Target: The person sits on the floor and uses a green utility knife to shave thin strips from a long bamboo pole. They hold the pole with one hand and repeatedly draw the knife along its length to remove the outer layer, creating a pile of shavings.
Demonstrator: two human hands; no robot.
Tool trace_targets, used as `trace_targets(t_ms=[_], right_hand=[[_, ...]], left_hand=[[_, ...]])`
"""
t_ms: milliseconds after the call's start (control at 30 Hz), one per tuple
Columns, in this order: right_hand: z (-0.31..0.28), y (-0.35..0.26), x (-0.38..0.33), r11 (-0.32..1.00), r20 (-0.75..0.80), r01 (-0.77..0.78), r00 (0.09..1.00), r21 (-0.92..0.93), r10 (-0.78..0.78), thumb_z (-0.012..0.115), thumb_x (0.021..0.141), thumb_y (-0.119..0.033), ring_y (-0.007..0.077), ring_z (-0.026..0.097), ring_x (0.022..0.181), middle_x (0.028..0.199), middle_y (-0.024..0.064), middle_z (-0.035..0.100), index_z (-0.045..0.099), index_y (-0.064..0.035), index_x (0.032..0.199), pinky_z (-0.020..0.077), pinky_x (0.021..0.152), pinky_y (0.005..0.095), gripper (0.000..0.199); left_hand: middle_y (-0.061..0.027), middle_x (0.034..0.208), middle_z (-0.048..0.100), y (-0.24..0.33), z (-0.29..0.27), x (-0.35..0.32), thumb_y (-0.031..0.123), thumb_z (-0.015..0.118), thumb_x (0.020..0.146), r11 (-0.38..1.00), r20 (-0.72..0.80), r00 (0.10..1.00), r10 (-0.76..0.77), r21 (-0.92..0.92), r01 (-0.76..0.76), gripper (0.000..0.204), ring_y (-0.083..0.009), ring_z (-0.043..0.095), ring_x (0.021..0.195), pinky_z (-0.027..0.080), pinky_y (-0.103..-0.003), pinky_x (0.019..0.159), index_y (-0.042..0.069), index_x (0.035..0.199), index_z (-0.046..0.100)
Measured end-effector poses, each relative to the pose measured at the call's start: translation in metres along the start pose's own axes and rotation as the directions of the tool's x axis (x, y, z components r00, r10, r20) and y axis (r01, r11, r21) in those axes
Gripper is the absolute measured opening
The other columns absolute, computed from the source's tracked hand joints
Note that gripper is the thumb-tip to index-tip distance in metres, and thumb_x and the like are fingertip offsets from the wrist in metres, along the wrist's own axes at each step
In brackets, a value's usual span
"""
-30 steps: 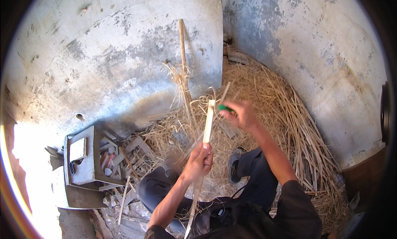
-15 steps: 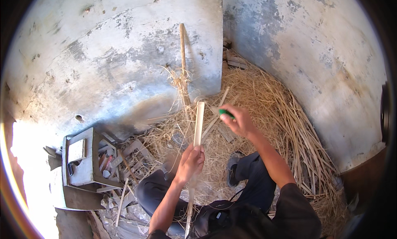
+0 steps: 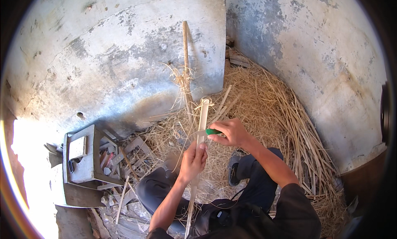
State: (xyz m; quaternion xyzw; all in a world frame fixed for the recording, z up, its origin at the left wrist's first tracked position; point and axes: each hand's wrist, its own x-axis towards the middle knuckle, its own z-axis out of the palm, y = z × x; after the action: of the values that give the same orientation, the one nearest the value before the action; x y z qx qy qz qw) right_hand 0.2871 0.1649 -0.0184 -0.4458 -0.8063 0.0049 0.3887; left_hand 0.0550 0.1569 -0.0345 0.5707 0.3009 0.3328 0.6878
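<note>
My left hand [image 3: 192,162] is closed around a long pale strip, apparently split bamboo [image 3: 203,117]. The strip stands nearly upright in the picture, and its lower length runs down past my lap. Just above that grip, my right hand [image 3: 232,133] holds a knife by its green handle [image 3: 212,132]. The blade lies across the strip, close to my left thumb. Thin curled shavings [image 3: 208,101] cling to the strip's far end.
Straw-like shavings [image 3: 256,90] cover the floor, with a pile of long thin strips [image 3: 302,144] along the right wall. A pole [image 3: 185,46] leans against the far wall. To the left stands a worn wooden stool [image 3: 84,156], lying near scraps and debris.
My right hand has brought the knife down and left from beside the strip's far end to just above my left hand. Curled shavings now show at that end.
</note>
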Motion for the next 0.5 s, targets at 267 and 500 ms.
trace_targets(t_ms=[267,500], right_hand=[[0.0043,-0.0002,0.0004,0.998,-0.015,0.025,1.000,-0.053,-0.026,0.077,0.092,-0.035,0.0192,0.072,0.061,0.086,0.0031,0.077,0.075,-0.0096,0.097,0.0561,0.054,0.0323,0.026],[0.0010,0.0043,-0.0007,0.995,-0.065,0.044,0.997,-0.093,-0.050,0.080,0.089,-0.035,0.0178,0.072,0.060,0.084,0.0025,0.078,0.077,-0.0104,0.098,0.0561,0.052,0.0313,0.026]], left_hand=[[0.0052,0.065,0.041,0.0003,-0.0034,-0.0025,0.030,0.043,0.116,1.000,-0.008,1.000,-0.002,0.004,0.002,0.029,-0.0028,0.037,0.049,0.031,-0.022,0.044,0.005,0.106,0.055],[0.0047,0.064,0.041,0.0031,-0.0018,-0.0030,0.034,0.043,0.116,0.993,0.044,0.997,-0.062,-0.096,0.066,0.031,-0.0034,0.036,0.048,0.030,-0.022,0.043,0.006,0.107,0.053]])
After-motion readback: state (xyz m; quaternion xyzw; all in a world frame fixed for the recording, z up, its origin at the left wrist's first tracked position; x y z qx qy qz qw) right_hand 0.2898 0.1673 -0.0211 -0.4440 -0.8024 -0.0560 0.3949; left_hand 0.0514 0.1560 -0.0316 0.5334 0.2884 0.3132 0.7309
